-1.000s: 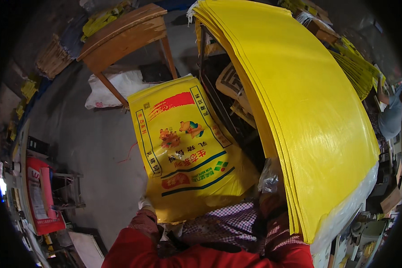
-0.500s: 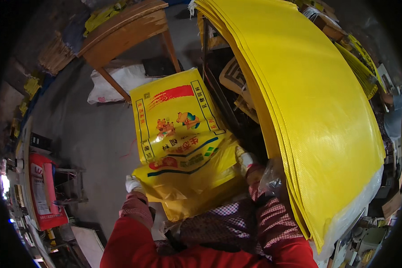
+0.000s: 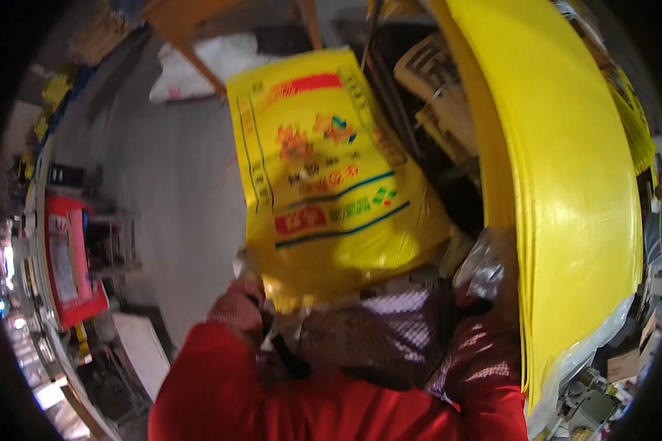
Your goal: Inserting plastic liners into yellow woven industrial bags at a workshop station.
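A stack of yellow printed woven bags (image 3: 272, 213) lies in front of me, with red, blue and green print and cartoon figures on the top one. At its near left corner is my left hand (image 3: 244, 264), white-gloved, closed on the bag's edge. My right hand (image 3: 456, 248) grips the near right side; it is shaded and blurred, and its fingers are partly hidden. Checked sleeve covers show on both forearms over red sleeves. A checked apron (image 3: 375, 331) spreads under the near edge of the bags.
A tall draped pile of plain yellow sheets (image 3: 574, 184) rises close on my right, with clear plastic (image 3: 485, 268) beside it. Ahead stand a wooden table (image 3: 198, 55) and a white sack (image 3: 206, 70). A red-and-white sack (image 3: 70, 264) sits at the far left.
The top bag's near part, folded and lifted before, now lies flatter with more print showing. My view has shifted, so the table and the sheet pile sit differently in it.
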A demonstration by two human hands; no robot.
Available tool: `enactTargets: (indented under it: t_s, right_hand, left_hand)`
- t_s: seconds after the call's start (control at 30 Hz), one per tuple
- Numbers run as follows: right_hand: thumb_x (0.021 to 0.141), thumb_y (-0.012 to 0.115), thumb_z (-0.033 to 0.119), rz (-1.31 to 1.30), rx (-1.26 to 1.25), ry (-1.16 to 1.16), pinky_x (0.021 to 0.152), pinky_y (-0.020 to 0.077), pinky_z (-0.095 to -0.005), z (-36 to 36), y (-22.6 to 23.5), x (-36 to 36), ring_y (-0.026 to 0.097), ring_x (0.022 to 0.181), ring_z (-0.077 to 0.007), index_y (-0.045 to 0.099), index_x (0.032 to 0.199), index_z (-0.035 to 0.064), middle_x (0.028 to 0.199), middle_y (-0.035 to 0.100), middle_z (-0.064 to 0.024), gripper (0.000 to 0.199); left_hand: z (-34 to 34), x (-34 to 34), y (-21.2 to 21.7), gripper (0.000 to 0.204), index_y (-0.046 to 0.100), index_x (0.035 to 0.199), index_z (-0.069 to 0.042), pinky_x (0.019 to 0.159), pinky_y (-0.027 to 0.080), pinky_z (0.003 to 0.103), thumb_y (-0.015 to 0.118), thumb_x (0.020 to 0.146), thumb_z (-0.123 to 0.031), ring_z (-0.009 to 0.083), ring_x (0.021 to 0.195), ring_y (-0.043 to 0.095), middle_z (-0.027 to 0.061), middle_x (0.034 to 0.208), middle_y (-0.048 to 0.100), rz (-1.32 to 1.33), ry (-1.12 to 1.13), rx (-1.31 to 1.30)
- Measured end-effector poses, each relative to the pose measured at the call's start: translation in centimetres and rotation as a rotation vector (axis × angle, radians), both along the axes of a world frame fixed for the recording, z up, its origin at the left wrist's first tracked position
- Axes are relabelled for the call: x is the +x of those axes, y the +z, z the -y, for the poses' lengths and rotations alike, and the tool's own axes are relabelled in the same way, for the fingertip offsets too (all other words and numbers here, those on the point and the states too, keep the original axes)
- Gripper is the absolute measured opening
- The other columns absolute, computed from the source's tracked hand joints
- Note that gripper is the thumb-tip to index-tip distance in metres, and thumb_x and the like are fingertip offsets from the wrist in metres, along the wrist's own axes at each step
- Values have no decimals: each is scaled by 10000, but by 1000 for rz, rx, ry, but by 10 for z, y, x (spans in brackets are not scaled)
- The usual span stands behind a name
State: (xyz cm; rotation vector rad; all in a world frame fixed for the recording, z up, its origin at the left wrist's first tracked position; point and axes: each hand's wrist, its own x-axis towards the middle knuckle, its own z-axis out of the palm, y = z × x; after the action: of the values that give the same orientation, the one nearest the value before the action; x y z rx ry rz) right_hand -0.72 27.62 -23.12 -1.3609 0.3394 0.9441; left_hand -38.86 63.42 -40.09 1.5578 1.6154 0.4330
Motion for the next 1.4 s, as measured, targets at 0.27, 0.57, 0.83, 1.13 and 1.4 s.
enactTargets:
  t_s: [0.27, 0.57, 0.83, 1.13, 1.4]
  right_hand:
    - [887, 610, 356, -106, -125, -60, 883, 476, -460, 43, 5, -10, 551, 1077, -312, 508, 1108, 115, 1127, 542, -99, 343]
    - [875, 635, 248, 35, 9, -138, 862, 490, -405, 95, 24, -26, 572, 1026, -289, 497, 1193, 100, 1104, 551, -81, 376]
    - [895, 610, 227, 260, -177, 118, 780, 515, -343, 105, 21, -25, 599, 904, -220, 511, 1217, 94, 1030, 608, -61, 362]
    - [977, 482, 283, 420, -334, 242, 740, 540, -298, 77, 42, -49, 632, 911, -193, 526, 1245, 58, 1059, 620, -59, 353]
    - [954, 520, 288, 252, -187, -54, 753, 538, -363, 90, 52, -58, 620, 946, -235, 590, 1108, 4, 1066, 624, -103, 331]
  left_hand:
    - [-39, -20, -67, 363, 593, 1153, -91, 781, 505, 391, 525, 898, -340, 296, 938, 644, 196, 1016, 660, -221, -224, -87]
    - [44, -51, -99, 374, 582, 1202, -115, 834, 496, 403, 485, 938, -361, 284, 987, 633, 176, 1101, 647, -21, -325, -680]
    - [65, -33, -142, 361, 629, 1133, -99, 882, 489, 425, 459, 931, -345, 320, 1054, 608, 187, 1111, 642, -439, -602, -310]
    - [63, -21, -124, 359, 582, 1199, -119, 909, 492, 413, 459, 928, -319, 325, 1092, 601, 166, 1157, 633, -369, -404, -268]
    - [57, -29, -145, 453, 490, 1295, -90, 928, 421, 432, 453, 922, -346, 274, 1170, 527, 82, 1260, 579, -514, -653, -59]
